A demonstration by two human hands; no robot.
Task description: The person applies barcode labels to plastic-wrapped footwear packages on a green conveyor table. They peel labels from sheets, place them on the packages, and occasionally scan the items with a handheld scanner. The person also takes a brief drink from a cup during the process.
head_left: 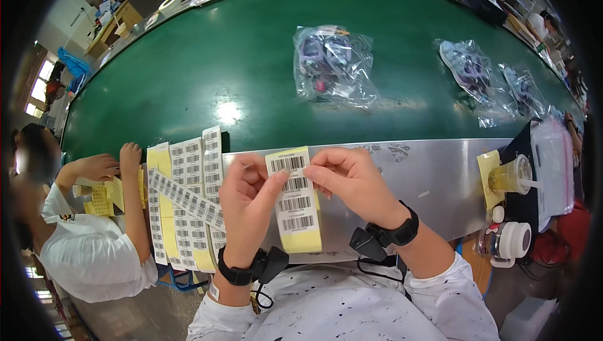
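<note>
A strip of barcode labels (296, 223) on yellow backing is held upright in front of me, above the metal ledge. My left hand (246, 193) grips its left edge, the thumb lying across the printed face. At the strip's upper right edge, my right hand (358, 182) is closed in a pinch, thumb against forefinger. Whether a label corner is lifted there is hidden by the fingers. Beside my left hand, several more label sheets (186, 174) lie side by side, with a loose label strip (186, 199) slanting across them.
Bagged shoes (326, 58) rest on the green belt (207, 58); further bagged shoes (468, 71) are at the right. A drink cup (512, 176) and a clear jar (502, 242) stand right of the metal ledge (427, 177). A co-worker's arm (133, 196) reaches in at left.
</note>
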